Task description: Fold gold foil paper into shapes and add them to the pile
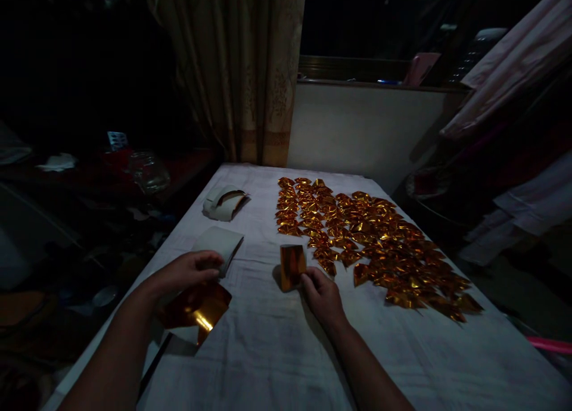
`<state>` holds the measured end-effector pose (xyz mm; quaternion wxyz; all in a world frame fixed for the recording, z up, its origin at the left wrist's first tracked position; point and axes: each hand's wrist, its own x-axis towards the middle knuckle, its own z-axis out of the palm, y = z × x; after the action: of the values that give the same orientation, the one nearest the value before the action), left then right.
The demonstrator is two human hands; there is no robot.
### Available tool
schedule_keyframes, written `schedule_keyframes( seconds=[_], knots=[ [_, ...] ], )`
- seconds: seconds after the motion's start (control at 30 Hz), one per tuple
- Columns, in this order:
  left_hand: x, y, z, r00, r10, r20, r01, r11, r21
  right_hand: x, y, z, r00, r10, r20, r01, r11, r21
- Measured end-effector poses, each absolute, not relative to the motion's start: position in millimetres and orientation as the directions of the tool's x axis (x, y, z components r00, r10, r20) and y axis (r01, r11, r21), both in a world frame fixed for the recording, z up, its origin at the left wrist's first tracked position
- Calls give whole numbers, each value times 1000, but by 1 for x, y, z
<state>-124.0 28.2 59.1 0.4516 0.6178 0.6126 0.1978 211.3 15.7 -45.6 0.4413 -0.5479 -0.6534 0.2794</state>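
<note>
My left hand (190,271) grips a sheet of gold foil paper (201,310) at its top edge, over the left part of the white-covered table (286,351). Just beyond it lies a white stack of paper (220,242). My right hand (322,295) pinches a folded gold foil piece (292,266) that stands upright on the cloth. To the right, several folded gold foil pieces (370,238) lie in rows across the table.
A curled white paper bundle (224,202) lies at the table's far left. A curtain (241,71) hangs behind, beside a white wall and a dark window. A glass jar (149,171) and clutter sit on the dark left side; cloth hangs at the right.
</note>
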Motion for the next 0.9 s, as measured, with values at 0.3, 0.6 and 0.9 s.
schedule_keyframes(
  seconds=[0.3,0.6,0.9],
  knots=[
    [-135,29,59,233,883,-408,842,26,539,211,16,-46,-22,953,303,472,278,-837],
    [-125,62,57,-88,996,-2,989,88,120,211,15,-49,-27,958,286,464,265,-845],
    [-77,72,14,-220,938,-266,970,240,43,211,14,-46,-19,959,284,430,264,-863]
  ],
)
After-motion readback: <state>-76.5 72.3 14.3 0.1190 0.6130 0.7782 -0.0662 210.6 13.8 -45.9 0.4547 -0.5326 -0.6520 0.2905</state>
